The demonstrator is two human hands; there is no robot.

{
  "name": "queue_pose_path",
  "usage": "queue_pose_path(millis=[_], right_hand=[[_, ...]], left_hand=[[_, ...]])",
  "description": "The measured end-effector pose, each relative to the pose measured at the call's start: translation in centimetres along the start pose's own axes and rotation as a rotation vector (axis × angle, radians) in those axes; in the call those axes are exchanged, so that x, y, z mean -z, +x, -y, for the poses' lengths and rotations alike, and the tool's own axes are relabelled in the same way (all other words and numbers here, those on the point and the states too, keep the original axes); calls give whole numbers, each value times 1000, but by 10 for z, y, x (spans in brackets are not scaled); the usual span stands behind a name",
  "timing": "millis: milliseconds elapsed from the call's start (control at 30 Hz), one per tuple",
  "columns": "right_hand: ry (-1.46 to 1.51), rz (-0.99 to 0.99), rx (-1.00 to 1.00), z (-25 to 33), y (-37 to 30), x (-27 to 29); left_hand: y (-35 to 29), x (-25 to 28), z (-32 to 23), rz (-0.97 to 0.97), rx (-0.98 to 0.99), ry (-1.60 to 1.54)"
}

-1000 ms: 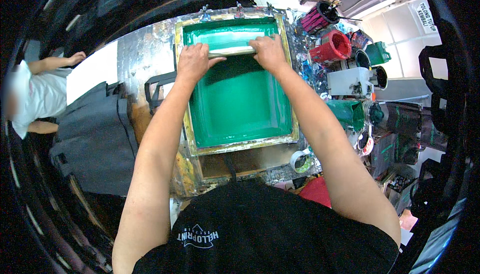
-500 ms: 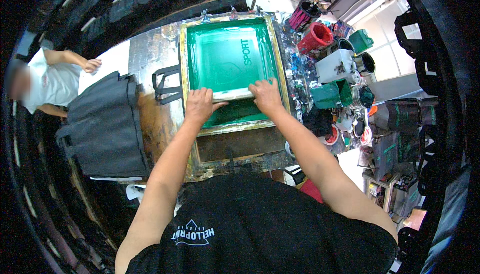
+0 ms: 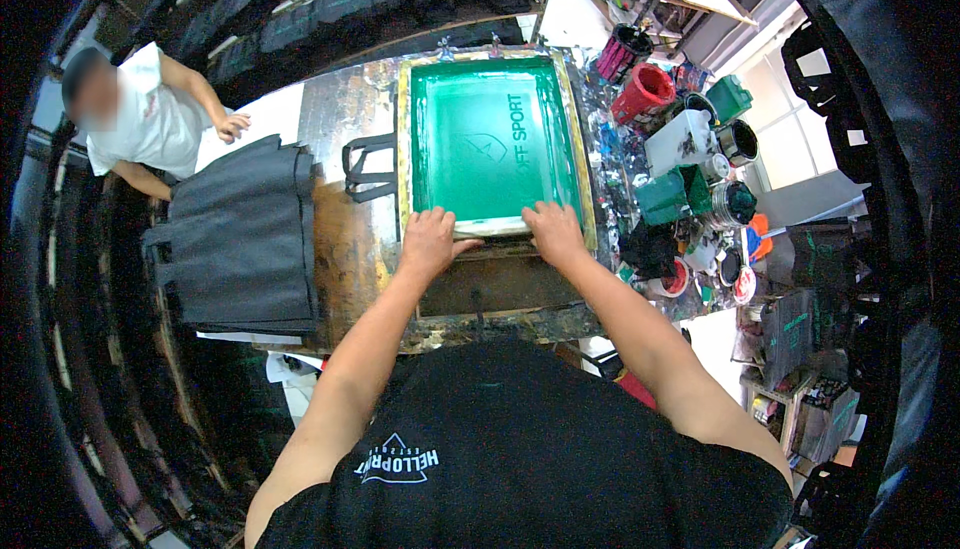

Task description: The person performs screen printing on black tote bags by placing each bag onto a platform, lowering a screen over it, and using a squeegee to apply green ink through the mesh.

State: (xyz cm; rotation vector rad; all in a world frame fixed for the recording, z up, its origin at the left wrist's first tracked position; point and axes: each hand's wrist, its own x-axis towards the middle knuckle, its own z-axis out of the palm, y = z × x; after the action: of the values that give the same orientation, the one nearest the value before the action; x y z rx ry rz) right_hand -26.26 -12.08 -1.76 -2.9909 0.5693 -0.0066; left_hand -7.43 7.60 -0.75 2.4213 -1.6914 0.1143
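A squeegee (image 3: 490,227) with a long pale bar lies crosswise at the near end of a screen-printing frame (image 3: 404,139). My left hand (image 3: 428,241) grips its left part and my right hand (image 3: 554,233) its right part, fingers curled over the bar. Green ink coats the mesh (image 3: 465,114), where a dark emblem and lettering show. From under the frame's left side stick out the black handles (image 3: 370,171) of a bag; the rest of that bag is hidden.
On the left, a stack of black bags (image 3: 240,239) lies on the worktable (image 3: 345,249), with a co-worker (image 3: 165,114) beside it. Ink pots, a red bucket (image 3: 646,89) and green containers (image 3: 664,197) crowd the right side. Small clamps (image 3: 495,46) hold the frame's far edge.
Both hands have drawn the squeegee toward me, to the frame's near end. More of the emblem and lettering shows behind it. The whole view has shifted slightly.
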Motion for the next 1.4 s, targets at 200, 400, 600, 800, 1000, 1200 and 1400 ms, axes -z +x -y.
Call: queue_pose_path(millis=[200,400,600,800,1000,1200,1400], right_hand=[[64,-53,122,12,-25,16],[-54,-118,202,28,-21,0],[132,-64,152,43,-16,15],[119,-75,90,50,-23,3],[167,-96,50,53,-17,15],[177,-153,32,57,-13,47],[80,-255,74,54,0,106]], left_hand=[[-33,-11,-5,7,-13,11],[-25,-8,-2,54,-8,-65],[-63,-17,25,-77,199,-371],[-93,-25,64,67,426,-261],[-96,-42,69,46,395,-258],[-102,-32,66,-155,359,-350],[-73,28,45,-237,520,-919]])
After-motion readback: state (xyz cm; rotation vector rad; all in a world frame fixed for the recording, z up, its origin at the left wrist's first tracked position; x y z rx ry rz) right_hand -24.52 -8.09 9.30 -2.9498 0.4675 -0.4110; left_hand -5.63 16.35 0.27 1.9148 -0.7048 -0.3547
